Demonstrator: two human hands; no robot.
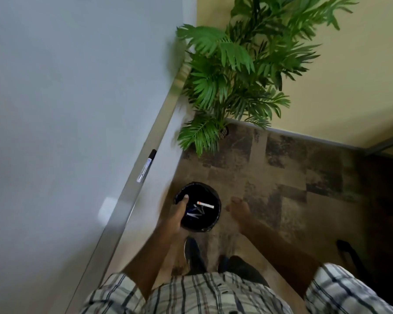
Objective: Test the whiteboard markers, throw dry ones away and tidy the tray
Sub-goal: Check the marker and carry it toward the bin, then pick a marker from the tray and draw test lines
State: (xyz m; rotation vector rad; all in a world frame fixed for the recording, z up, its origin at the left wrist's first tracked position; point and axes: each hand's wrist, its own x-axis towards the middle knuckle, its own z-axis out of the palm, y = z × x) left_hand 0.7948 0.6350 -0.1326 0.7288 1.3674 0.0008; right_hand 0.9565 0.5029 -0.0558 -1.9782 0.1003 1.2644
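Note:
A whiteboard (66, 87) fills the left side, and its metal tray (161, 118) runs along the lower edge. One marker with a black cap (146, 165) lies on the tray. Below it on the floor stands a round black bin (216, 196) with several markers inside, one with an orange end (205, 204). My left hand (179, 210) hangs over the bin's left rim, thumb straight, with nothing visibly held. My right hand (238, 210) hovers just right of the bin, blurred, its fingers loosely curled and holding nothing.
A leafy green potted plant (232, 71) stands in the corner beyond the tray's far end. A pale white block (107, 208) sits at the board's lower edge. My shoes (193, 254) stand on patterned carpet (293, 177) beside the bin. Dark furniture (386, 200) is on the right.

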